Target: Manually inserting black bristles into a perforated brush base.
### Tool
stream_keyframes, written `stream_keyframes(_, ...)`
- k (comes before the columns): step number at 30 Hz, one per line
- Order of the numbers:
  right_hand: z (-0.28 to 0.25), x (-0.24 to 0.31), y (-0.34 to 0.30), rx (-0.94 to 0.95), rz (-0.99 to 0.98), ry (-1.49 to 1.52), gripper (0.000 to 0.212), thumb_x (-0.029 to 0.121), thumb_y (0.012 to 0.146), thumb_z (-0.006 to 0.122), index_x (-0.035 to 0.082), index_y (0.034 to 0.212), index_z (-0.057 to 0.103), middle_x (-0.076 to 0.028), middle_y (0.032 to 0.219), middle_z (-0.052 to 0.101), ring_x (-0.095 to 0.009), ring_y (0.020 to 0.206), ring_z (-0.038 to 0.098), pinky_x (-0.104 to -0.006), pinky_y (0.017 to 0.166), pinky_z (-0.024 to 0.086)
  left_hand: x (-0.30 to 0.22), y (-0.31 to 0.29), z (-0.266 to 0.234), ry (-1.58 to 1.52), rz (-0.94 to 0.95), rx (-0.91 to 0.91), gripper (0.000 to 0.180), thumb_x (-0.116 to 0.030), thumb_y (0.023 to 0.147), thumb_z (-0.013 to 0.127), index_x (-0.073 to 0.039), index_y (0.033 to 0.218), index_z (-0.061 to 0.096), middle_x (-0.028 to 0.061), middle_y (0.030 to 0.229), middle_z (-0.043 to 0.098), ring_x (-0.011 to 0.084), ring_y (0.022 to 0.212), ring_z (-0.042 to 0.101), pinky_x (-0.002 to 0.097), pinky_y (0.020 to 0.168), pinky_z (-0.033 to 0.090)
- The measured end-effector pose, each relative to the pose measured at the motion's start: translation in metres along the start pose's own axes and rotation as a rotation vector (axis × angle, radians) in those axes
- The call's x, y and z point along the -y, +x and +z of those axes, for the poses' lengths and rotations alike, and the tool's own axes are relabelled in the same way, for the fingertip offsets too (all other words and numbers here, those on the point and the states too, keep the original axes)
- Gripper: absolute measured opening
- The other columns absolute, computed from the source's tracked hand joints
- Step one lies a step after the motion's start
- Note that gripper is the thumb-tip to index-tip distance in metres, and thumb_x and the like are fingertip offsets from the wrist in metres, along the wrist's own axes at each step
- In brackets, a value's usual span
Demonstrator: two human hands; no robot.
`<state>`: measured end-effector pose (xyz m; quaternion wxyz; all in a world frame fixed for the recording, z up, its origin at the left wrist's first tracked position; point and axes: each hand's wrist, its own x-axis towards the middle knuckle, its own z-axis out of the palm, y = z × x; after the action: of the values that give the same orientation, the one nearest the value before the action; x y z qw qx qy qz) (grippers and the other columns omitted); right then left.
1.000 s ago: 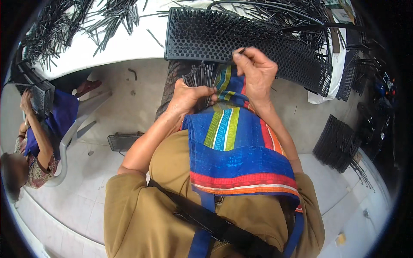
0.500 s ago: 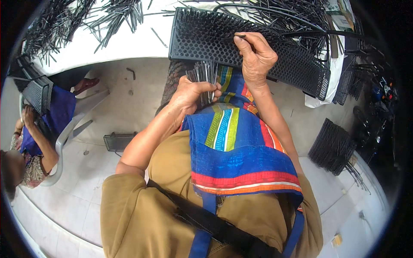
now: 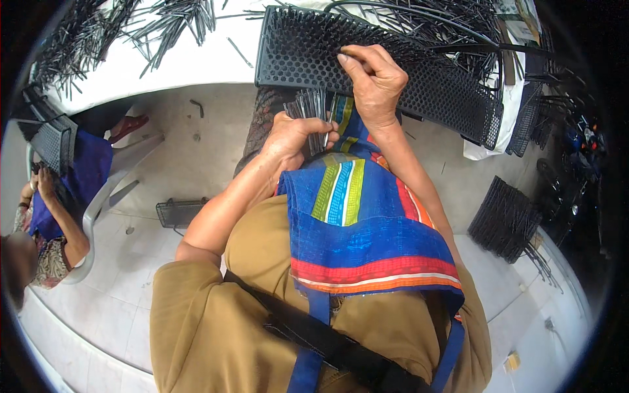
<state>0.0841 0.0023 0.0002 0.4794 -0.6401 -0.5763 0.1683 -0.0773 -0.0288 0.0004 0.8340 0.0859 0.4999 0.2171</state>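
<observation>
My left hand (image 3: 289, 136) is closed around a bundle of thin black sticks (image 3: 310, 108), their ends fanning up past the thumb. Beyond it a long black panel full of round holes (image 3: 419, 88) lies slanted across the table's near edge. Many short black pieces stand upright in its far left holes, while the near rows show bare holes. Over those standing pieces, my right hand (image 3: 379, 82) pinches thumb and forefinger together. A thin dark stick seems to be in that pinch, mostly hidden by the fingertips.
Heaps of loose black sticks (image 3: 177, 29) cover parts of the white table (image 3: 203, 65). At the left, a co-worker (image 3: 56, 203) handles a similar panel (image 3: 52, 144) beside a grey chair (image 3: 95, 226). A dark slatted stack (image 3: 501, 219) and a wire basket (image 3: 180, 214) are on the floor.
My right hand has moved left and slightly away from me over the panel, its fingertips now among the standing pieces. My left hand still grips the bundle in nearly the same place.
</observation>
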Motion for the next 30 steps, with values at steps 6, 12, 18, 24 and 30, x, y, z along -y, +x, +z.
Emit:
stream_keyframes(6,-0.004,-0.003,0.021,0.113,-0.098,-0.068,0.008,0.012,0.076,0.071,0.006,0.082,0.072,-0.009,0.075,0.067,-0.025,0.064,0.066,-0.0314,0.058,0.05,-0.006,0.002,0.004,-0.059,-0.033,0.023,0.011,0.008,0.075,0.065,0.012,0.085,0.063,0.0188,0.079,0.067,0.0242,0.065,0.067,0.0325,0.058,0.057)
stream_keyframes(12,-0.016,-0.003,0.017,0.161,-0.174,-0.17,0.012,0.004,0.076,0.072,0.004,0.088,0.074,-0.008,0.073,0.067,-0.016,0.063,0.065,-0.0261,0.058,0.05,-0.003,0.006,0.0,-0.126,-0.054,0.04,0.015,0.008,0.076,0.064,0.012,0.091,0.061,0.0191,0.084,0.066,0.0241,0.068,0.067,0.0333,0.059,0.058)
stream_keyframes(18,-0.006,-0.003,0.013,0.17,-0.207,-0.177,0.008,0.013,0.077,0.07,0.01,0.084,0.074,-0.007,0.077,0.067,-0.025,0.067,0.066,-0.0325,0.059,0.051,-0.005,0.006,0.002,-0.133,-0.048,0.037,0.017,0.008,0.077,0.063,0.011,0.094,0.06,0.0193,0.086,0.066,0.0238,0.07,0.067,0.0334,0.06,0.059)
stream_keyframes(24,-0.014,-0.003,0.006,0.105,-0.186,-0.196,0.013,0.007,0.079,0.071,0.004,0.091,0.073,-0.007,0.074,0.067,-0.017,0.061,0.064,-0.026,0.056,0.048,-0.007,0.002,0.006,-0.105,-0.031,0.062,0.018,0.006,0.077,0.065,0.009,0.094,0.063,0.018,0.084,0.067,0.0232,0.069,0.068,0.0321,0.061,0.058)
stream_keyframes(30,-0.028,0.002,-0.023,0.401,0.629,0.54,0.012,0.003,0.08,0.071,-0.001,0.09,0.069,0.0,0.066,0.063,-0.001,0.048,0.046,-0.0165,0.043,0.032,-0.008,-0.001,0.016,-0.082,-0.005,0.051,0.016,0.004,0.078,0.066,0.008,0.094,0.064,0.0164,0.083,0.068,0.0235,0.069,0.068,0.0314,0.061,0.058)
